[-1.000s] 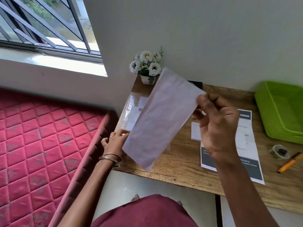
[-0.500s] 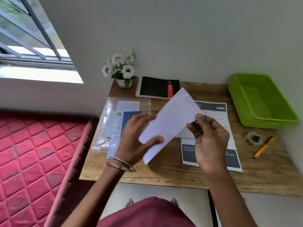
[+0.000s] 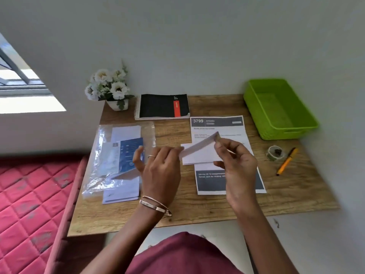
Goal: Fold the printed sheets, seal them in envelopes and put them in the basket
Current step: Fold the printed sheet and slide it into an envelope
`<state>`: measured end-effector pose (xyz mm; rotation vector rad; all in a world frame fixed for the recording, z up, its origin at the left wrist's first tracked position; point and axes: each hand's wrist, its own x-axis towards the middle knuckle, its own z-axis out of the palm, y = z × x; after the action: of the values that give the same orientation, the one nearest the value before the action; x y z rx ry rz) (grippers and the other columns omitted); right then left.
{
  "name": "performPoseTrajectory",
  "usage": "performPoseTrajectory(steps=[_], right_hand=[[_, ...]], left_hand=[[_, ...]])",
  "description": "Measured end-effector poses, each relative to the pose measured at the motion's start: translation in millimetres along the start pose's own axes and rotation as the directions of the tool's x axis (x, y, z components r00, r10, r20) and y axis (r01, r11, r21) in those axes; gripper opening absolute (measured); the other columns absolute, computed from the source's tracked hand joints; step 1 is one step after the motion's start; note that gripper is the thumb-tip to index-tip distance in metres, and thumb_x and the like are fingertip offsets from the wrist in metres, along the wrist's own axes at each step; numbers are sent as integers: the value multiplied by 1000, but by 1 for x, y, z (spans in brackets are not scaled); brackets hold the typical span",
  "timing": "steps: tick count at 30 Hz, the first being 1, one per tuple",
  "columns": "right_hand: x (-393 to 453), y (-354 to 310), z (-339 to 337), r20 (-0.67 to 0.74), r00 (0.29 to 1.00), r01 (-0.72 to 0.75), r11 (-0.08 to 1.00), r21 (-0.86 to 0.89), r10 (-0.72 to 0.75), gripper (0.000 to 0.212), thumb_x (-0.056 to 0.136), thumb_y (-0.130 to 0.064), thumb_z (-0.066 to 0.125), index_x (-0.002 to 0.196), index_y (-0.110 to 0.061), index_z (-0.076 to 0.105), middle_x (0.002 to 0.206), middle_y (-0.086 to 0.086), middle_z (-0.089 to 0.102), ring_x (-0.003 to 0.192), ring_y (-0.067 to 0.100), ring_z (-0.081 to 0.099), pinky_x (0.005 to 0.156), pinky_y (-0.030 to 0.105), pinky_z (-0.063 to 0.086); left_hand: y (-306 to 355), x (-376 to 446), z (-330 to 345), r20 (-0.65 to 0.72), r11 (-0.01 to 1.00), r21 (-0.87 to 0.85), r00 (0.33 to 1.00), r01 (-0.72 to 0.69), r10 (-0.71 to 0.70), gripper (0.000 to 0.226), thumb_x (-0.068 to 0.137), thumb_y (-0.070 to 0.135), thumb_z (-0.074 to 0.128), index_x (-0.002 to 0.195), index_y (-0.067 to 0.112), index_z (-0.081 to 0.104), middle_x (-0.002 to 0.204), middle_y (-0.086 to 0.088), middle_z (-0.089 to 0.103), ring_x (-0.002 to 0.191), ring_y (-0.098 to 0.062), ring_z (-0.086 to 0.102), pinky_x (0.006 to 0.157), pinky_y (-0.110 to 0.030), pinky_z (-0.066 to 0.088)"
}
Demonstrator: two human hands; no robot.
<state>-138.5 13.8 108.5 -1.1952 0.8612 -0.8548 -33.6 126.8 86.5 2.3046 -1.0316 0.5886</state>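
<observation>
Envelope (image 3: 199, 148): held edge-on above the worktop (image 3: 197, 210), over the printed sheet (image 3: 219, 123).
Right hand (image 3: 235, 163): grip pinches the envelope's right end.
Left hand (image 3: 158, 167): fingertips at its left end; whether they pinch it, cannot tell.
Basket (image 3: 280, 107): far right, nothing in it.
Risk: the sheet looks unfolded, so the envelope may be up too early; a one-end pinch could let it sag or slip.
Hidden: flap state; a second white piece lying under the hands.

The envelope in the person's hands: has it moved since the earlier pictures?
Yes. The envelope has come down from upright beside the flowers to lie nearly edge-on, low over the printed sheet.
</observation>
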Motion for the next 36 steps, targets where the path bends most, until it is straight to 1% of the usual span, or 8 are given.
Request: performPoseTrajectory(steps=[3,5,9,16,20,23,25,36], right_hand=[[9,7,-14,18,983,176,904,-389,-184,39,76,-31,77,111,-28,61,120,-6,56,106,8,52,73,21,51],[16,11,-22,89,975,219,853,-473,-201,47,74,-33,78,116,-28,57,121,-7,55,107,8,50,75,22,49],[30,18,-31,160,987,90,935,-344,-36,25,78,-19,76,101,-20,66,97,0,69,92,20,64,74,34,56],[41,23,-41,241,959,-89,967,-237,147,22,81,-3,71,103,-3,69,92,10,74,83,16,70,66,25,54],[46,20,-38,229,954,-157,974,-165,193,14,82,-2,68,94,-9,71,86,6,75,78,15,71,58,25,53],[47,18,-34,279,931,-188,965,-180,234,12,86,-4,65,94,-11,71,82,6,75,73,16,70,55,27,52],[46,17,-34,324,911,-206,963,-175,254,13,88,-4,62,94,-11,71,81,7,75,72,17,69,57,28,53],[49,21,-42,403,860,-205,936,-285,312,26,81,-1,70,105,-11,68,94,11,74,85,24,71,71,40,58]], left_hand=[[1,12,-4,103,994,-91,993,60,-50,27,83,15,44,93,22,68,85,4,67,86,-22,62,95,-58,27],[-1,17,-2,197,986,-130,978,100,-73,30,83,15,42,96,24,67,88,6,67,88,-21,60,96,-59,27],[-3,20,6,372,969,-150,920,194,-126,33,86,7,49,105,28,65,96,10,67,96,-16,56,100,-48,20],[-14,23,14,423,989,-51,900,139,-105,30,90,26,51,118,30,59,110,7,60,112,-20,50,104,-51,13],[-13,19,21,555,992,-77,822,-104,129,91,72,68,55,145,32,16,148,2,26,139,-23,17,110,-51,-14],[-5,10,32,643,969,-95,729,-230,236,116,65,74,55,141,30,-21,156,-1,1,143,-23,-4,104,-54,-26],[-2,5,39,663,965,-85,709,-248,240,120,66,72,59,137,30,-28,155,0,-1,143,-22,-7,104,-56,-25],[-3,6,47,592,924,10,747,-381,302,123,52,79,58,147,17,11,127,-10,45,124,-32,42,104,-66,-13]])
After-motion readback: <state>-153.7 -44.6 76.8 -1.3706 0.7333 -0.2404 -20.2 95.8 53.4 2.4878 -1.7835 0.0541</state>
